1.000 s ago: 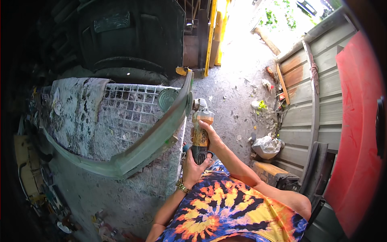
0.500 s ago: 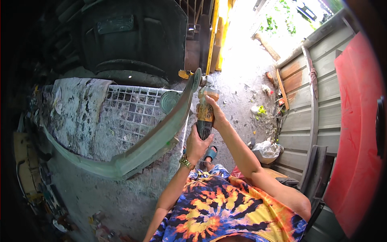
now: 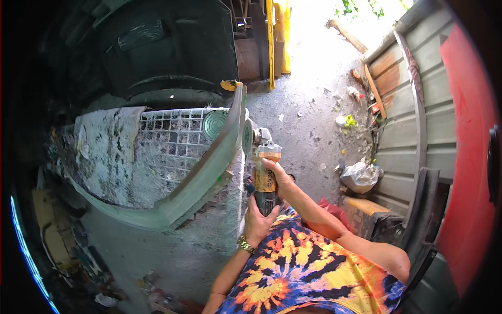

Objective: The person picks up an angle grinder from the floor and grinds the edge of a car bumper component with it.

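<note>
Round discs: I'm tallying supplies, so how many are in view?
2: a ringed disc lies on the wire mesh; a second disc is mounted on the angle grinder. More may be hidden in shadow.

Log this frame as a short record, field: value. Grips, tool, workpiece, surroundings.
Left grip: closed on the angle grinder, black rear end
Right grip: closed on its orange mid-body
Tool end: round disc beside the panel; contact unclear
Workpiece: curved pale-green panel
Support: white mesh rack beside panel; contact unclear
On rack: round green disc
Right side: white bag, red panel
</note>
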A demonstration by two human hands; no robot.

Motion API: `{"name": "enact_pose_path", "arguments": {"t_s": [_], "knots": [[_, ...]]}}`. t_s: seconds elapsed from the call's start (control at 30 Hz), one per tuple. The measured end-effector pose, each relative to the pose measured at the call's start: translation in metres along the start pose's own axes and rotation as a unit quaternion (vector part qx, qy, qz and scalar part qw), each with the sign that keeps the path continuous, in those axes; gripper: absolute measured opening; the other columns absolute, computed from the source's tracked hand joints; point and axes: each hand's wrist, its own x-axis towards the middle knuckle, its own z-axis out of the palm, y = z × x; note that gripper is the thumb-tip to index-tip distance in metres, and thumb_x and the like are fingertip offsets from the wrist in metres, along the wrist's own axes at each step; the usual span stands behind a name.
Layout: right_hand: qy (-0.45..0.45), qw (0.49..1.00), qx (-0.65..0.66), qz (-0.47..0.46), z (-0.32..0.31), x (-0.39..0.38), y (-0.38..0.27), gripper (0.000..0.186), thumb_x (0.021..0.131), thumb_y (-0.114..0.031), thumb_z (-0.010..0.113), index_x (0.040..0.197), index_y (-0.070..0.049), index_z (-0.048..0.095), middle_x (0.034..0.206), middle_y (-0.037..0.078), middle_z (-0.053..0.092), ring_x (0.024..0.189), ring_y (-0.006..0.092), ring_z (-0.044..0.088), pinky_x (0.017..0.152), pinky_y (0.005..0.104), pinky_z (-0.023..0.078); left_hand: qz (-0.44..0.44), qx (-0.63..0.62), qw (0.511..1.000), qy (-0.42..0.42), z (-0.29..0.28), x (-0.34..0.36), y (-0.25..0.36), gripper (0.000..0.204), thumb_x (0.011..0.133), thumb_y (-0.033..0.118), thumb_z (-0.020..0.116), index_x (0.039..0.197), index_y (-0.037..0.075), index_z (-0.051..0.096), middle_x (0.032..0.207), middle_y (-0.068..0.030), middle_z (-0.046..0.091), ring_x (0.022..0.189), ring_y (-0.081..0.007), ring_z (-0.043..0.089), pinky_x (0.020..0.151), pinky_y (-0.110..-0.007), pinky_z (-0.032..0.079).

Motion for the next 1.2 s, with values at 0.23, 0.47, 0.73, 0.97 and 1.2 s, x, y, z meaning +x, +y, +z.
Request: {"name": "enact_pose_path", "arguments": {"t_s": [0.23, 0.47, 0.73, 0.97, 1.2], "knots": [[0.033, 0.997, 0.033, -0.064, -0.052, -0.005, -0.027, 0.046, 0.080, -0.038, 0.073, 0.107, -0.007, 0.053, 0.082, 0.007, 0.062, 0.068, 0.0181, 0.064, 0.061, 0.0331, 0.056, 0.146, 0.107, 0.983, -0.034, -0.021, 0.040, 0.010, 0.035, 0.087, 0.022, 0.069, 0.113, 0.000, 0.060, 0.097, -0.0122, 0.063, 0.088, -0.0237, 0.062, 0.079, -0.036, 0.049], [0.093, 0.986, 0.000, -0.137, -0.099, -0.012, -0.040, 0.040, 0.082, -0.032, 0.073, 0.105, -0.004, 0.057, 0.080, 0.007, 0.063, 0.066, 0.0148, 0.063, 0.057, 0.0306, 0.054, 0.253, 0.365, 0.881, 0.163, -0.081, 0.153, 0.028, 0.068, 0.081, 0.026, 0.073, 0.136, 0.000, 0.041, 0.130, -0.0198, 0.046, 0.124, -0.0362, 0.044, 0.103, -0.046, 0.036], [0.134, 0.981, 0.017, -0.141, -0.130, -0.029, -0.029, 0.033, 0.084, -0.029, 0.072, 0.101, -0.004, 0.059, 0.078, 0.006, 0.063, 0.064, 0.0144, 0.063, 0.057, 0.0298, 0.052, 0.128, 0.526, 0.821, 0.182, -0.084, 0.220, 0.020, 0.107, 0.071, 0.031, 0.078, 0.150, 0.002, 0.013, 0.142, -0.0228, 0.035, 0.132, -0.0381, 0.034, 0.107, -0.053, 0.028], [0.131, 0.983, 0.014, -0.126, -0.144, -0.027, -0.025, 0.034, 0.084, -0.028, 0.072, 0.100, -0.002, 0.059, 0.078, 0.006, 0.063, 0.064, 0.0149, 0.062, 0.058, 0.0299, 0.052, 0.121, 0.516, 0.810, 0.251, -0.079, 0.265, 0.057, 0.115, 0.069, 0.035, 0.079, 0.152, 0.004, 0.005, 0.144, -0.0228, 0.033, 0.133, -0.0391, 0.034, 0.108, -0.054, 0.027], [0.128, 0.986, -0.008, -0.110, -0.140, -0.023, -0.030, 0.032, 0.084, -0.030, 0.069, 0.098, -0.004, 0.057, 0.076, 0.006, 0.063, 0.065, 0.0146, 0.062, 0.059, 0.0289, 0.052, 0.155, 0.512, 0.797, 0.281, -0.091, 0.306, 0.072, 0.120, 0.068, 0.038, 0.080, 0.152, 0.004, 0.002, 0.146, -0.0254, 0.030, 0.132, -0.0424, 0.035, 0.106, -0.056, 0.030]]}}
